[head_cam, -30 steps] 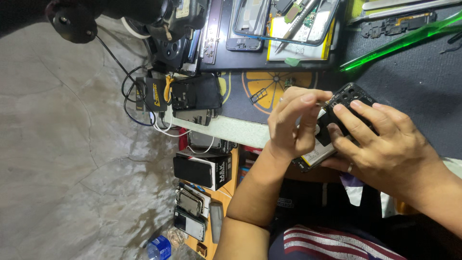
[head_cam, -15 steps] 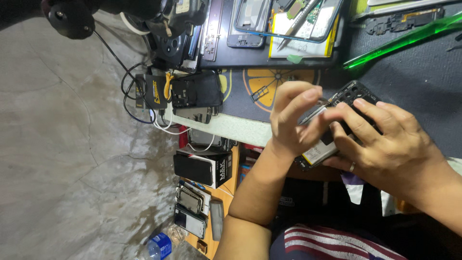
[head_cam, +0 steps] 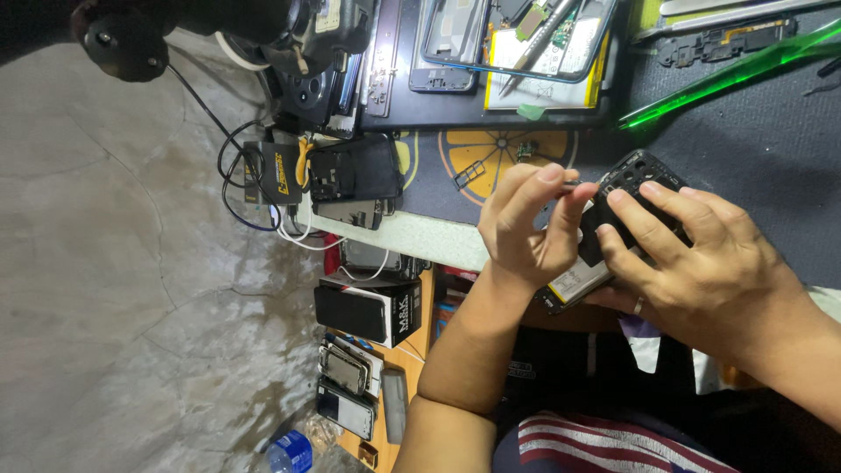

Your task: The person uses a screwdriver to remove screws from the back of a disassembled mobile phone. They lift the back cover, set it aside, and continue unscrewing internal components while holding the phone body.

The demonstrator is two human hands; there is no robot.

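My right hand [head_cam: 701, 263] holds an opened phone [head_cam: 613, 232] from below and from the side, fingers wrapped over its black frame so the grip is closed on it. The phone sits tilted above the near edge of the table [head_cam: 420, 236], its camera end pointing far and its battery end toward me. My left hand [head_cam: 526, 228] comes in from the left, thumb and forefinger pinched on a thin metal tool [head_cam: 580, 185], probably tweezers or a small screwdriver, though it is too slim to tell. Its tip rests at the phone's far end.

Far of my hands lies a dark mat [head_cam: 745, 131] with a round yellow pattern, and on it a green plastic strip [head_cam: 727, 74] slants to the right. A phone frame [head_cam: 447, 44] and a yellow-backed panel [head_cam: 547, 74] lie at the far side. Left of my left hand sit a black charger box [head_cam: 350, 171] with cables, and a stack of phones [head_cam: 350, 385] near me.
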